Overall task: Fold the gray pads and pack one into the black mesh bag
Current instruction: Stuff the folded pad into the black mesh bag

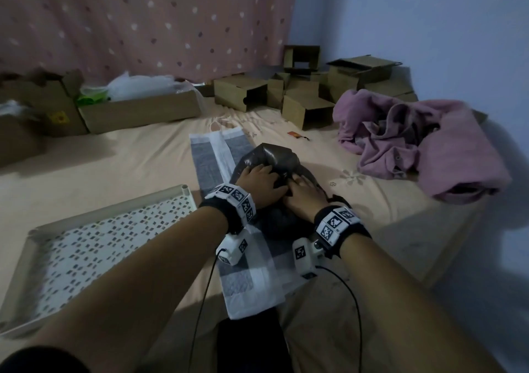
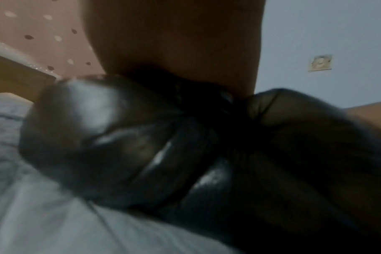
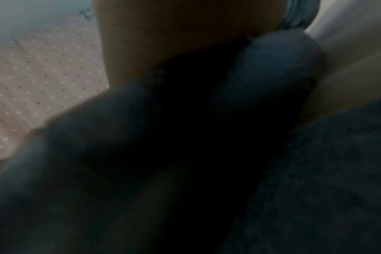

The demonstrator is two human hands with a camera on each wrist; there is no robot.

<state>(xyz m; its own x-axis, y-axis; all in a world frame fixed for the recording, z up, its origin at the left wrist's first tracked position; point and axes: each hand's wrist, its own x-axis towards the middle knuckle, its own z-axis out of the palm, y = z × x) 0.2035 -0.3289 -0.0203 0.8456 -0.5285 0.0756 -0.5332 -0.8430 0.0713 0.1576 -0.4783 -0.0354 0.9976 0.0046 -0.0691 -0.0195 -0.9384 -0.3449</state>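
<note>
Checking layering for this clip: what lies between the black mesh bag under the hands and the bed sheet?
In the head view, an unfolded gray pad with white borders lies flat on the bed sheet, directly under the black mesh bag.

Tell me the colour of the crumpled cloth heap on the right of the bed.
Pinkish purple; the cloth heap shows best in the head view.
</note>
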